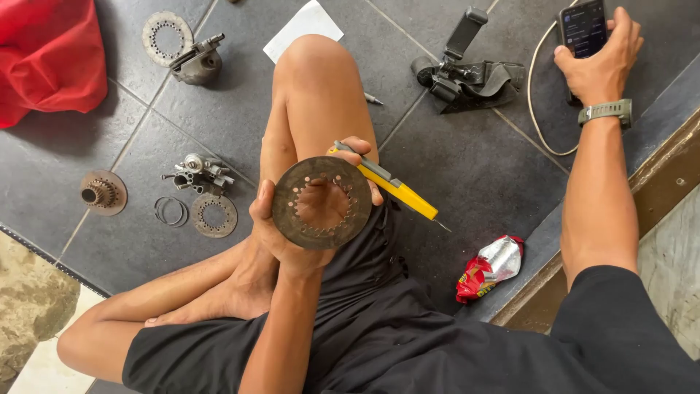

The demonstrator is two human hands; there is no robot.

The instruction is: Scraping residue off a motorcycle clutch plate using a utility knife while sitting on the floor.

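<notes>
A: Where's the disc (321,203)?

B: In the left hand (281,233), held up over the lap near the bent knee. It stands almost face-on to the camera, fingers clasped round its left and lower rim, thumb side behind. The same hand also pinches a yellow cutter (394,187) against the disc's upper right edge.

A: And the right hand (599,62)?

B: Far right, wrapped round a phone (583,28) with a cable (538,109) trailing off it.

A: How would the disc handle?

B: My guess: stiff metal, thin, with some weight for its size. The face looks rusty and rough, so not slippery. The toothed inner hole could nip a finger. Best taken by the outer rim, as it is now, or hooked through the hole.

A: Any long axis?

B: None on a round ring; its flat face points up toward the camera. The cutter does have one: it runs from upper left down to lower right, tip aimed at the crumpled wrapper (490,268) on the floor (467,168).

A: What else lies about?

B: Left of the leg, a similar ring (214,215), a hub (103,192) and small engine parts (202,173).
</notes>
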